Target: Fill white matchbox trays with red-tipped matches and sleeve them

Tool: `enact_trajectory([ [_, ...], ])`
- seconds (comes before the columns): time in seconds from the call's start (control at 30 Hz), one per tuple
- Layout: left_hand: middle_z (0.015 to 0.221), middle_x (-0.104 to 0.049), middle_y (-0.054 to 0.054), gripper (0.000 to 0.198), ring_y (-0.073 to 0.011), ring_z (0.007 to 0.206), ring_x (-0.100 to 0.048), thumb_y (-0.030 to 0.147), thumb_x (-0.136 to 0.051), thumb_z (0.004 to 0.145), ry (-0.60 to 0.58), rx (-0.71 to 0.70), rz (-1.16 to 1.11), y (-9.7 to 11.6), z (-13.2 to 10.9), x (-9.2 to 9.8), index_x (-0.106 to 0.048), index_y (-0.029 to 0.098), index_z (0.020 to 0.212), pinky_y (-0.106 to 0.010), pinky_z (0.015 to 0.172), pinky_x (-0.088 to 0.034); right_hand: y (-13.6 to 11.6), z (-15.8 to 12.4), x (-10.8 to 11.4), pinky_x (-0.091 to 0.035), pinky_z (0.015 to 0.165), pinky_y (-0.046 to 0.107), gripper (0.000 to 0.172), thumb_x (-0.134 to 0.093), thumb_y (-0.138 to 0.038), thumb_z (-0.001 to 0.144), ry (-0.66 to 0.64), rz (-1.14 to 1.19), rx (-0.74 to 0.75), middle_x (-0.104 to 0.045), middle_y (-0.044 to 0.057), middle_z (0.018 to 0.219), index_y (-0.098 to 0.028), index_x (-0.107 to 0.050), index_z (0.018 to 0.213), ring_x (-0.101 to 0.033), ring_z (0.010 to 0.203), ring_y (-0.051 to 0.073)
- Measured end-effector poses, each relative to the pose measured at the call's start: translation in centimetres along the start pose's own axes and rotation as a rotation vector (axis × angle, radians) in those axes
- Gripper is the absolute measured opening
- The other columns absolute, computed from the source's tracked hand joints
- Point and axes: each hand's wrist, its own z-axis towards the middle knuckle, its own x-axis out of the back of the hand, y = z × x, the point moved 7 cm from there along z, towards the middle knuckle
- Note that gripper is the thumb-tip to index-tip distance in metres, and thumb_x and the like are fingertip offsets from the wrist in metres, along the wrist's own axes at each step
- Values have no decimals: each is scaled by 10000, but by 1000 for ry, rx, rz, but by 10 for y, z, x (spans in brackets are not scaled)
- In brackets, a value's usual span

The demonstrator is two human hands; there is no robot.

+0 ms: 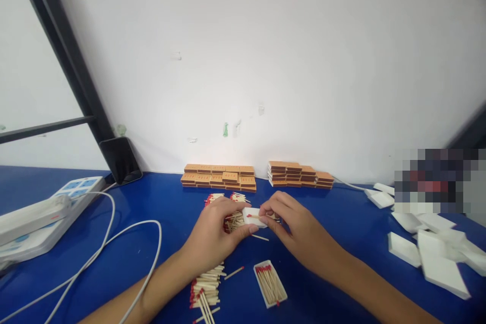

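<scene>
My left hand (222, 228) grips a small white matchbox tray (250, 211) between thumb and fingers. At the tray's right side, my right hand (285, 216) pinches a match (253, 216) whose red head lies over the tray's inside. Loose matches (233, 223) lie behind and beneath my hands, partly hidden. Nearer to me, a pile of red-tipped matches (207, 286) lies beside my left forearm, with a single match (234, 273) to its right. A second white tray (281, 299), filled with matches (270, 283), rests on the blue table below my hands.
Two stacks of orange-brown matchboxes, the left stack (218, 177) and the right stack (298, 175), stand along the wall. White trays (436, 253) are heaped at right. A power strip (34, 217), a looping white cable (157, 243) and a black phone (120, 160) occupy the left.
</scene>
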Motion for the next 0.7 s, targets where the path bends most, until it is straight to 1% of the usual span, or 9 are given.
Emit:
enact_trajectory([
  [0.1, 1142, -774, -74, 371, -265, 1035, -707, 359, -845, 875, 5, 11, -32, -1, 1, 0, -762, 264, 1224, -440, 942, -555, -3, -1, 2, -493, 805, 338, 146, -494, -185, 1073, 14, -19, 47, -622, 47, 1007, -221, -617, 1002, -601, 906, 188],
  [0.23, 1136, -773, -69, 353, -256, 1039, -701, 358, -840, 883, 15, -31, -29, 6, 2, 3, -767, 264, 1215, -424, 944, -547, -6, -1, 4, -495, 785, 338, 153, -477, -163, 1070, 26, -86, 89, -617, 48, 968, -210, -578, 965, -596, 884, 192],
  [0.4, 1156, -773, -70, 354, -254, 1066, -699, 365, -833, 893, 16, -104, 11, 15, 3, 5, -758, 252, 1219, -412, 963, -537, -9, 0, 11, -506, 771, 344, 150, -461, -180, 1073, 43, -154, 94, -627, 56, 961, -214, -560, 966, -604, 879, 205],
  [0.47, 1147, -776, -66, 353, -254, 1061, -699, 362, -842, 883, 20, -114, 29, 15, 3, 5, -761, 253, 1210, -409, 959, -537, -7, 1, 14, -509, 773, 346, 151, -452, -185, 1074, 63, -153, 81, -624, 54, 950, -215, -554, 967, -605, 865, 204],
  [0.57, 1150, -776, -68, 363, -260, 1048, -710, 393, -836, 884, 19, -83, 51, 11, 4, 4, -761, 258, 1212, -404, 939, -543, 1, 3, 20, -513, 790, 360, 133, -470, -220, 1075, 109, -150, 28, -619, 57, 960, -220, -553, 971, -609, 875, 211],
  [0.63, 1152, -779, -69, 363, -263, 1042, -718, 429, -806, 905, 44, -46, 72, 9, 4, 6, -757, 250, 1217, -395, 932, -541, 7, 4, 25, -512, 807, 370, 120, -481, -238, 1074, 153, -149, -2, -616, 67, 986, -219, -556, 982, -615, 902, 221],
  [0.7, 1101, -791, -65, 338, -257, 1010, -726, 474, -744, 944, 75, 16, 67, 6, 4, 9, -763, 227, 1175, -372, 903, -535, 11, 3, 31, -511, 824, 375, 115, -481, -246, 1077, 211, -136, -10, -612, 71, 996, -216, -561, 1000, -616, 916, 223],
])
